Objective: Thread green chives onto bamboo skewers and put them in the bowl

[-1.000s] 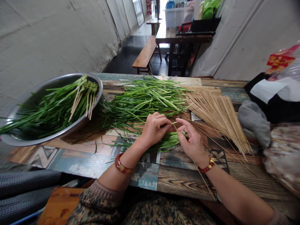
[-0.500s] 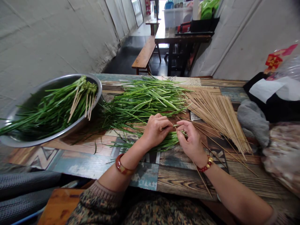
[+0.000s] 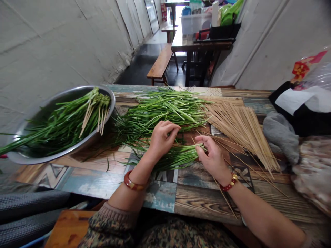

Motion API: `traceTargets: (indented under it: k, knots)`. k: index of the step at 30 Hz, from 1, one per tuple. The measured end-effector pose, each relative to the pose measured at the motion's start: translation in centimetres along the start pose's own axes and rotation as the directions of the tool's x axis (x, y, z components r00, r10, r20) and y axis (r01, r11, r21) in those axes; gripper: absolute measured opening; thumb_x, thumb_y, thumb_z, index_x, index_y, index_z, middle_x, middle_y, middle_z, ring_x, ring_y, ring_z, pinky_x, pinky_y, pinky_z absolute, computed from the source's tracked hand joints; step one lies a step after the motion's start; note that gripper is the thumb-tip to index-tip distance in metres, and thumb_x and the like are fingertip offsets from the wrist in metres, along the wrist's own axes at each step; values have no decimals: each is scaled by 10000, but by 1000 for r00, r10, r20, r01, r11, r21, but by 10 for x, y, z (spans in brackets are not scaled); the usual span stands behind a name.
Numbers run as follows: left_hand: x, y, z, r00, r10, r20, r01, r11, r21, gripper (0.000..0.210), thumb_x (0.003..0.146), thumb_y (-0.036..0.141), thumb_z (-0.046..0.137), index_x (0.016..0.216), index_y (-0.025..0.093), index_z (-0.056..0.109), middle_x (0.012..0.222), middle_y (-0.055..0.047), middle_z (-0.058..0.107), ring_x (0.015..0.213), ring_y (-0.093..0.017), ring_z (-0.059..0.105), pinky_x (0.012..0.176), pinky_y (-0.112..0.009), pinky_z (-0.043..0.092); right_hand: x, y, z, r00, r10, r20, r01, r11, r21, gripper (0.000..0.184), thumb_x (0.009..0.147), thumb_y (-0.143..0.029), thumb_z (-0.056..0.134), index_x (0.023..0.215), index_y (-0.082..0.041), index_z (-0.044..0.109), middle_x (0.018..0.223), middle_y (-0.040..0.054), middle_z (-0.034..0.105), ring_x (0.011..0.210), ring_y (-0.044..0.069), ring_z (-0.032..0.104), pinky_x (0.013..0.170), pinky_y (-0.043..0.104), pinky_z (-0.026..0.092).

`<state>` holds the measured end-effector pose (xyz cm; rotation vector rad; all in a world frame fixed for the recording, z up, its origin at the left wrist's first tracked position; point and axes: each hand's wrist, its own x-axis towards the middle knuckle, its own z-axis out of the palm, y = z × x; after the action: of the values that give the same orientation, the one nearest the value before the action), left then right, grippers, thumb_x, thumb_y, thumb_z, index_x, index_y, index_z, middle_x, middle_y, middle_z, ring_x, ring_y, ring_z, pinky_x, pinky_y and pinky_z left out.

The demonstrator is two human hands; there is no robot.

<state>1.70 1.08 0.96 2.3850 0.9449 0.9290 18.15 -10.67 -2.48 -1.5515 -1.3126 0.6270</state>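
Bunch of slender green chives with pale ends (image 3: pixel 178 161): lying on the surface before the person, ends gathered at the right grip (image 3: pixel 212 157).

Thin tan bamboo skewer (image 3: pixel 225 198): grasped by the right grip, thumb and fingers curled about it; slanted, tip showing beyond the fingers, long end running towards the near edge. How the chive ends sit on it is hidden by the fingers.

Left grip (image 3: pixel 162 139): raised over the chives, apart from the right; thumb and fingertips pinched together. Whether a stem lies in the pinch cannot be told.

Large loose heap of green chives (image 3: pixel 167 108): just beyond the bunch.

Fan of tan bamboo skewers (image 3: pixel 243 129): to the right of the heap, several strays beside it.

Round silver metal basin (image 3: pixel 55 159): at left, holding green chive bundles (image 3: pixel 97 100) with folded heads and short protruding sticks.

Crumpled grey cloth (image 3: pixel 280 136): right of the fan.

Clear plastic bag with pale contents (image 3: pixel 312 172): near the cloth, at the right edge.

Patchwork-print wooden surface (image 3: pixel 201 201): beneath all these.

Brown wooden bench (image 3: pixel 160 62): beyond, on the dark floor.
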Motion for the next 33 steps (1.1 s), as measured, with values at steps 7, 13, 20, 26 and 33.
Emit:
traceTargets:
  k: [7, 13, 20, 26, 33]
  knots:
    - [2, -16, -1, 997, 3, -72, 9, 986, 164, 174, 897, 258, 548, 904, 184, 705, 836, -45, 675, 816, -177, 564, 775, -325, 419, -1, 1, -1, 1000, 0, 12, 0, 999, -41, 201, 857, -237, 516, 1022, -195, 622, 920, 56, 689, 784, 184, 640, 701, 306, 500]
    - [2, -9, 1, 990, 65, 124, -94, 964, 247, 177, 897, 251, 547, 951, 216, 712, 953, -28, 718, 861, -183, 558, 788, -335, 399, -1, -3, -1, 1000, -25, 13, 26, 997, -73, 205, 848, -231, 507, 1009, -192, 627, 975, 72, 709, 866, 207, 654, 788, 339, 484]
    - [1, -1, -18, 977, -69, 201, -66, 798, 599, 311, 947, 361, 437, 914, 209, 707, 818, -69, 728, 874, -250, 601, 746, -378, 364, -1, -4, -2, 1000, -15, 10, 16, 997, -80, 203, 844, -233, 503, 1000, -198, 628, 961, 67, 716, 845, 207, 655, 773, 334, 478]
    - [-1, -9, -31, 958, -231, 173, 37, 693, 720, 303, 920, 367, 477, 853, 169, 696, 761, -105, 699, 755, -267, 632, 642, -354, 380, -1, -6, -2, 1000, 6, 11, -5, 996, -90, 209, 843, -238, 497, 992, -188, 636, 886, 53, 704, 766, 192, 643, 721, 314, 478]
    - [4, -13, -6, 966, 100, 238, -212, 836, 507, 250, 933, 235, 459, 1083, 195, 654, 1075, -66, 676, 920, -207, 557, 799, -342, 421, -1, -5, -1, 1000, -12, 6, 12, 995, -94, 203, 852, -249, 502, 996, -198, 635, 928, 58, 708, 826, 201, 652, 769, 326, 484]
